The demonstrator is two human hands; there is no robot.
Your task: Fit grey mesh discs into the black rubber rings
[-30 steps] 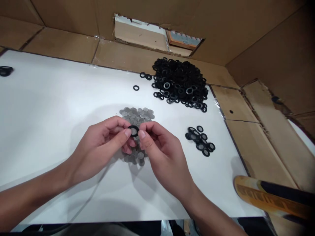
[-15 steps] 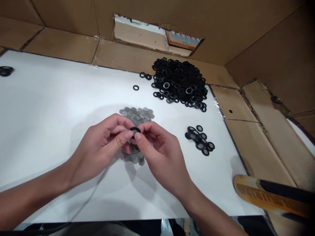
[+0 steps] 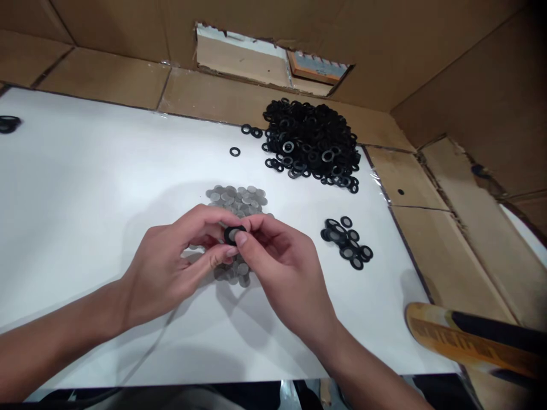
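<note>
Both hands meet over the middle of the white sheet (image 3: 85, 188). My left hand (image 3: 171, 265) and my right hand (image 3: 280, 273) pinch one black rubber ring (image 3: 232, 233) with a grey disc in it between their fingertips. Right beneath the hands lies a heap of grey mesh discs (image 3: 236, 202), partly hidden by my fingers. A big pile of black rings (image 3: 310, 142) lies at the back right. A small cluster of rings with grey discs inside (image 3: 348, 243) lies to the right of my right hand.
Cardboard walls (image 3: 448, 74) enclose the sheet at the back and right. A few loose black rings (image 3: 235, 151) lie near the big pile, and a black thing (image 3: 8, 123) sits at the far left edge. A yellow and black object (image 3: 474, 340) pokes in at the lower right.
The ring has tilted from flat and open-faced to edge-on between my fingertips. My left thumb has dropped away beneath it, and both hands have shifted slightly left.
</note>
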